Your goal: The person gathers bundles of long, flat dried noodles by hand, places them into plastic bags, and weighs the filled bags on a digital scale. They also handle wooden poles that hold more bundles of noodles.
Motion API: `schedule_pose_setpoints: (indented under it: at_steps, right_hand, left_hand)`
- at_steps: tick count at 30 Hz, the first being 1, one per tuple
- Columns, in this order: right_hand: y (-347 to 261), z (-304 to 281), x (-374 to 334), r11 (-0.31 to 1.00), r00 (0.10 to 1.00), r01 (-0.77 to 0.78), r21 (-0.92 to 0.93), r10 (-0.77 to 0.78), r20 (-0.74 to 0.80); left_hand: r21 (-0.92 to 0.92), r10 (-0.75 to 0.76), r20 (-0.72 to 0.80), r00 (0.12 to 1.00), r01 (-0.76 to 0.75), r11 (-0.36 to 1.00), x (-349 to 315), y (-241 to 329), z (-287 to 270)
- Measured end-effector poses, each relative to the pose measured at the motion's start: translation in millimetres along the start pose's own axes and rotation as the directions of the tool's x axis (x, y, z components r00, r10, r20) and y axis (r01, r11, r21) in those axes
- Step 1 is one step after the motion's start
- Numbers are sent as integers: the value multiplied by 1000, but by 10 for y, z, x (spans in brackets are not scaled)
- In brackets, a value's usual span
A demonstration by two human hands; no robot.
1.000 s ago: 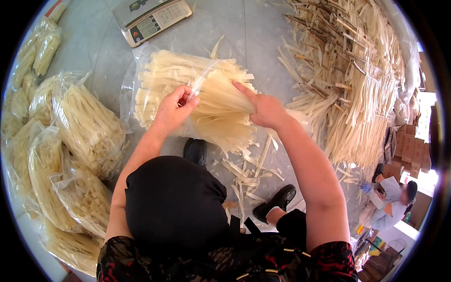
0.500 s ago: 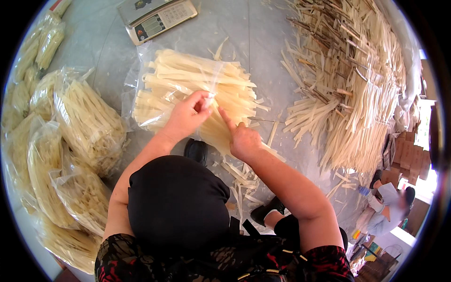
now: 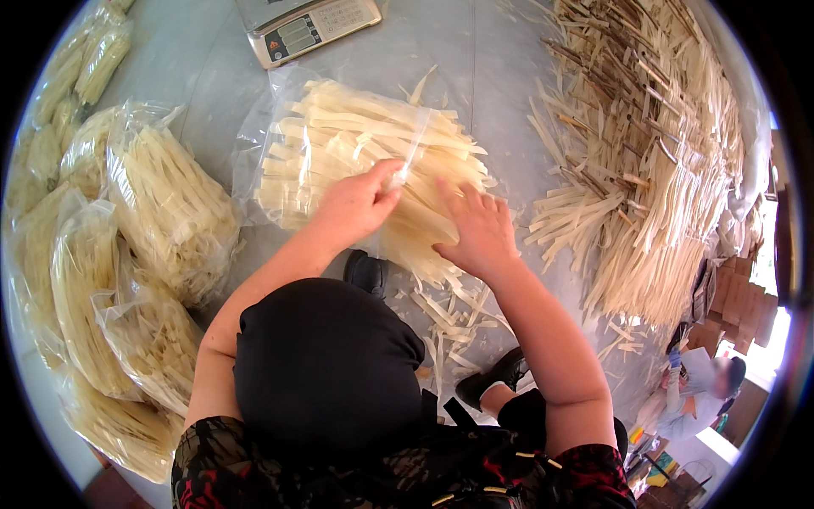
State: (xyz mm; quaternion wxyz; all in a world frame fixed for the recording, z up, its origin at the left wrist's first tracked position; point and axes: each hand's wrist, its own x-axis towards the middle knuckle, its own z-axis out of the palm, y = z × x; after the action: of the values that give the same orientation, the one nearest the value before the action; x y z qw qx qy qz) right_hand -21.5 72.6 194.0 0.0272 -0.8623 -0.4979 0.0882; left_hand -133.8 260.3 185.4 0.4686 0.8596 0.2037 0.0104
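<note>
In front of me a clear plastic bag [image 3: 270, 127] lies on its side, partly drawn over a bundle of pale yellow dried noodle-like strips [image 3: 373, 119]. The strips stick out of the bag's open end toward the right. My left hand [image 3: 360, 204] pinches the edge of the bag's mouth between thumb and fingers, over the middle of the bundle. My right hand [image 3: 482, 227] lies with spread fingers on the bare strips at the right end, holding nothing.
A digital scale [image 3: 318, 30] sits beyond the bundle. Filled clear bags of strips [image 3: 165, 204] are heaped at left. At right lies a big pile of strips with sticks [image 3: 653, 170]. Loose scraps [image 3: 449, 318] litter the floor near my shoe [image 3: 496, 379]. Another person [image 3: 699, 390] is at far right.
My right hand has gone from a pointing finger near the bag's edge to spread fingers farther right on the strips. My left hand keeps its pinch. The whole view has shifted slightly.
</note>
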Motion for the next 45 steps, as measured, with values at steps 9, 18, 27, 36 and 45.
schedule_pose_setpoints:
  at_steps: [9,18,27,36,45]
  right_hand:
    - [-144,199,547,994,985,-35,103,17,171]
    - [11,-45,-110,955,927,28,294,85,-365]
    - [-422,293,186,755,895,-212,620,406,-187]
    - [-583,-138,563,269,967,-206,941,205,153]
    - [-582,-514,1166,189,980,37,981,185,-72]
  left_hand:
    - [-72,166,194,967,-155,985,154,74,247]
    - [-653,423,322,847,-125,747,-36,-503,570]
    - [-343,-429,777,461,881,325,-538,-1202,897]
    - [-825,-261,562,785,508,-247,-469,-1292,996]
    - [-957,-427,288,857,248,-148,-49,-1309,498]
